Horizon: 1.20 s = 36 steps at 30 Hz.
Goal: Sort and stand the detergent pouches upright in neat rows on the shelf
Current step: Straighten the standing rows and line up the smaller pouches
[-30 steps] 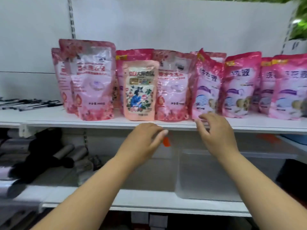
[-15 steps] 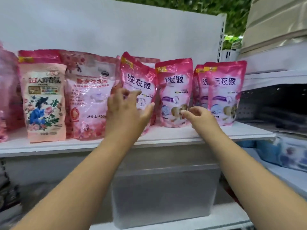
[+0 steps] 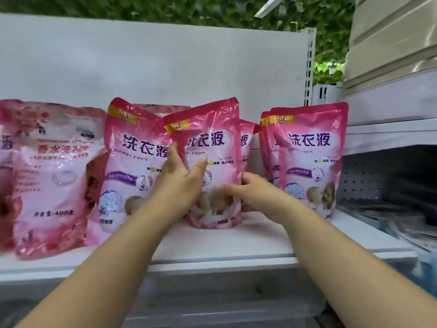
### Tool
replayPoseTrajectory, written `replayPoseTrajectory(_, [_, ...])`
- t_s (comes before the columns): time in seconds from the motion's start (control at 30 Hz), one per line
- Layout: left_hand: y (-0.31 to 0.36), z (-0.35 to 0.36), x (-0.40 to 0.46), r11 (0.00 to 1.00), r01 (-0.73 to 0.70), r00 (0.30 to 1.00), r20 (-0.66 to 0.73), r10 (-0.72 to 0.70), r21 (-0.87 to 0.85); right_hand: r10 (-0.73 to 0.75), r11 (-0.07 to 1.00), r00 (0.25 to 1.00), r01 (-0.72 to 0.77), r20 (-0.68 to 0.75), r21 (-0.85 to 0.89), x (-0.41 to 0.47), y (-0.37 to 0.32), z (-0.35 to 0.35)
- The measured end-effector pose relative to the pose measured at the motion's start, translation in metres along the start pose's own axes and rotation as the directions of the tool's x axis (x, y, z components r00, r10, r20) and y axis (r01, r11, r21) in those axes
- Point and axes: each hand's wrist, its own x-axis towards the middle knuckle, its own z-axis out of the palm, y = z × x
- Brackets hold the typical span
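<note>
Both my hands hold one bright pink detergent pouch point(image 3: 212, 138) standing on the white shelf point(image 3: 236, 242). My left hand point(image 3: 182, 178) grips its left edge, thumb on the front and fingers behind. My right hand point(image 3: 250, 192) grips its lower right edge. Another pink pouch point(image 3: 132, 143) stands just left, partly behind my left hand. A further pink pouch point(image 3: 312, 157) stands at the right with others behind it. One more point(image 3: 247, 147) peeks out behind the held pouch. A paler, larger pouch point(image 3: 54, 176) stands at the left.
A white back panel point(image 3: 165, 67) closes the shelf behind the pouches. Its slotted upright point(image 3: 308, 67) marks the right end. A neighbouring shelf unit point(image 3: 390, 162) with a dark perforated back stands to the right. Green foliage point(image 3: 189, 8) shows above.
The view has shifted right and closer to the shelf. Both hands have gone from reaching toward the pouches to gripping the middle pink pouch, which now stands forward of its neighbours.
</note>
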Motion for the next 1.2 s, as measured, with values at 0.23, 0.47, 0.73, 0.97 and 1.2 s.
replayPoseTrajectory(0.23, [-0.005, 0.016, 0.009, 0.989, 0.138, 0.941, -0.303, -0.150, -0.059, 0.007, 0.978, 0.991, -0.035, 0.136, 0.207, 0.013, 0.003, 0.002])
replayPoseTrajectory(0.47, [-0.003, 0.021, -0.003, 0.958, 0.088, 0.945, -0.281, -0.167, -0.275, 0.228, 0.894, 0.913, -0.058, -0.338, 0.445, 0.040, 0.014, -0.005])
replayPoseTrajectory(0.73, [-0.013, 0.021, -0.010, 0.811, 0.177, 0.964, -0.068, -0.257, -0.558, 0.052, 0.963, 0.955, 0.030, -0.291, 0.268, 0.052, 0.024, -0.009])
replayPoseTrajectory(0.97, [-0.021, 0.010, -0.009, 0.806, 0.034, 0.963, -0.195, -0.184, -0.592, -0.015, 0.948, 0.966, 0.096, -0.260, 0.304, 0.039, 0.014, -0.007])
replayPoseTrajectory(1.2, [-0.020, 0.008, -0.009, 0.784, -0.038, 0.948, -0.270, -0.167, -0.620, 0.035, 0.999, 0.939, -0.026, -0.342, 0.031, 0.045, 0.016, -0.005])
